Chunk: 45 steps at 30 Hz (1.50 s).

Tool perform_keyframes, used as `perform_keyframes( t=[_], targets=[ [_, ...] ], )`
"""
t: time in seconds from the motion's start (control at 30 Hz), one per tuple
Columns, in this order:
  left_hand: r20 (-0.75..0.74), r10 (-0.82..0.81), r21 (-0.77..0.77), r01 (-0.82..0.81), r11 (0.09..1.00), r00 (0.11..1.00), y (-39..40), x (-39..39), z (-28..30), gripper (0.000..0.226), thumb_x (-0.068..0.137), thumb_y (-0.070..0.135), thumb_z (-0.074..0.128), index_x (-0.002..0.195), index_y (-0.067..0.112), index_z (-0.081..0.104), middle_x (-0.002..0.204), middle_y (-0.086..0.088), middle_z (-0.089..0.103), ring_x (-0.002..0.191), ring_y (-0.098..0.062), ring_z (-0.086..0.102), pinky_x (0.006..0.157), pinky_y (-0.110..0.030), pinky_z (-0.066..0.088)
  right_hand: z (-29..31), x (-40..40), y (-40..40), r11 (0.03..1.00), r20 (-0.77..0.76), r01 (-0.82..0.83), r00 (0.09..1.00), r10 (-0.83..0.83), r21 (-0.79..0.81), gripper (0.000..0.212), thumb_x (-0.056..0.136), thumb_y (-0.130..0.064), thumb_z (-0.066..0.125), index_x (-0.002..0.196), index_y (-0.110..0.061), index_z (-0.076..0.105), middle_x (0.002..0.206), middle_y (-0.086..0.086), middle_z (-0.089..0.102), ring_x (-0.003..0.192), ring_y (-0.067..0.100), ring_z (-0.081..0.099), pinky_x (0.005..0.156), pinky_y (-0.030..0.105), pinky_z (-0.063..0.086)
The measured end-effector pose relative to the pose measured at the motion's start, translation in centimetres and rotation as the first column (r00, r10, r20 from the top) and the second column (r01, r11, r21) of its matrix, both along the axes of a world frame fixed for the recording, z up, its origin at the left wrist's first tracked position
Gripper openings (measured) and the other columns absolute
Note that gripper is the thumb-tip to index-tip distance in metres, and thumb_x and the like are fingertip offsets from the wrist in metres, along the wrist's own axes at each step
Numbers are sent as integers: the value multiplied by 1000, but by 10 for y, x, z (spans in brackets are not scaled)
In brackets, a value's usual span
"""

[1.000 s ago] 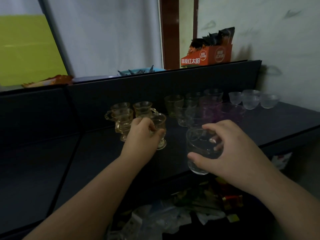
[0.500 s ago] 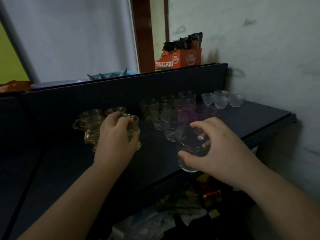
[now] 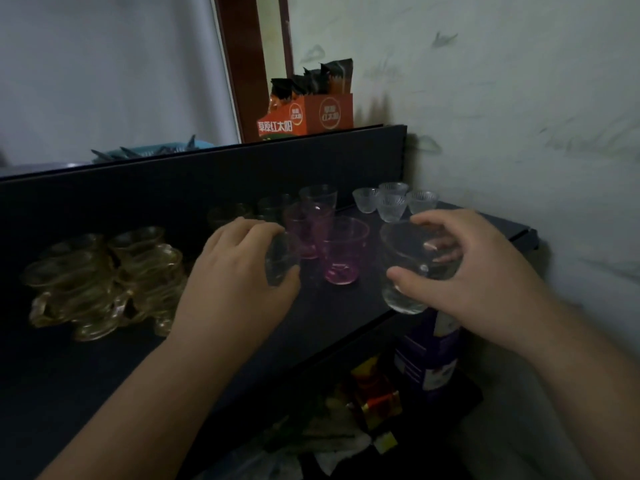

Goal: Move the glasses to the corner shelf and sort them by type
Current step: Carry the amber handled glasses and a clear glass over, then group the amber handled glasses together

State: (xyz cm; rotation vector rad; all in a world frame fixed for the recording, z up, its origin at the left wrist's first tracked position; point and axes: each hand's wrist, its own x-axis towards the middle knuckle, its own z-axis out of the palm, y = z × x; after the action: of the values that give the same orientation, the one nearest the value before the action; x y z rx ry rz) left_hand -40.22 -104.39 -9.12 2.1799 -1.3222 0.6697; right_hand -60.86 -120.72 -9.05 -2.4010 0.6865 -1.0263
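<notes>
Two hands closed on glasses: my right hand [image 3: 485, 271] grips a clear tumbler [image 3: 412, 271] at the shelf [image 3: 311, 323] near edge, right of the pink glasses [image 3: 341, 251]. Left hand [image 3: 235, 275] wraps a small glass [image 3: 280, 261] just left of them.

A dim corner of a room, with a dark shelf unit set against pale walls.

The right wall [image 3: 502, 98] is whitish plaster, scuffed with grey marks and smudges, and it meets the dark shelf [image 3: 346, 320] at the corner. Behind the shelf rises a dark back panel [image 3: 173, 188], and above it hangs a pale curtain [image 3: 104, 71] beside a reddish-brown wooden frame [image 3: 242, 64]. An orange box [image 3: 308, 114] of dark packets stands on top of the panel. Below the shelf edge lie a purple carton [image 3: 427, 362] and blurred clutter of wrappers [image 3: 346, 431]. The light is low and bluish.
</notes>
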Motion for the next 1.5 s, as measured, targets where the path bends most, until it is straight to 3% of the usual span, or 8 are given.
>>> perform_keyframes(
  t=[0.23,0.4,0.57,0.83,0.93,1.07,1.27,1.5],
  targets=[
    [-27,100,16,-99,995,995,-56,-23,3,53,82,47,64,130,26,55,127,8,53,123,-15,43,97,-27,32,11,16,-108,999,63,-22,998,24,-39,69,68,-59,78,128,-35,54,115,-15,52,98,-2,55,76,16,39],
    [-61,233,31,-231,972,971,-77,-30,0,52,82,45,65,129,25,56,128,6,54,125,-18,44,98,-29,33,8,69,-160,987,-7,-142,990,142,-76,75,69,-60,78,133,-31,53,120,-12,49,105,8,55,87,28,46],
    [-46,300,64,-296,953,953,-82,-36,-3,48,84,43,64,127,23,58,126,7,55,126,-16,43,99,-24,27,-3,120,-178,959,-106,-280,956,275,-41,75,72,-59,78,136,-31,51,126,-10,50,111,9,53,91,32,47],
    [-38,373,57,-371,927,927,-77,-37,-2,48,84,43,62,128,24,57,128,10,53,128,-11,40,97,-17,22,-22,160,-177,950,-121,-311,944,308,-5,78,73,-60,76,138,-27,50,133,-4,52,116,16,57,93,38,52],
    [-44,386,56,-384,922,921,-70,-36,-4,45,86,41,62,127,24,57,127,11,53,128,-8,38,94,-7,17,-21,164,-174,952,-135,-304,944,300,-14,82,72,-62,75,139,-24,49,134,-2,51,116,17,56,93,36,50],
    [-45,415,42,-413,910,909,-63,-35,-1,45,86,40,63,128,24,57,128,11,52,129,-9,37,94,-5,15,-19,152,-173,943,-197,-329,929,313,-54,82,74,-60,74,142,-23,47,138,1,46,122,20,52,97,36,45],
    [-22,456,21,-456,890,890,-53,-36,5,48,87,44,59,129,22,57,128,9,54,126,-10,41,97,-14,22,11,123,-161,918,-88,-294,956,280,-267,75,79,-54,71,142,-21,47,135,3,48,123,22,50,97,33,40],
    [-67,477,-5,-478,878,876,-11,-33,14,51,89,54,50,131,26,56,128,14,50,125,-10,41,94,-25,32,45,125,-92,811,-121,-455,888,444,-367,68,83,-51,68,142,-26,46,134,-4,50,122,15,50,96,26,37]
  ],
)
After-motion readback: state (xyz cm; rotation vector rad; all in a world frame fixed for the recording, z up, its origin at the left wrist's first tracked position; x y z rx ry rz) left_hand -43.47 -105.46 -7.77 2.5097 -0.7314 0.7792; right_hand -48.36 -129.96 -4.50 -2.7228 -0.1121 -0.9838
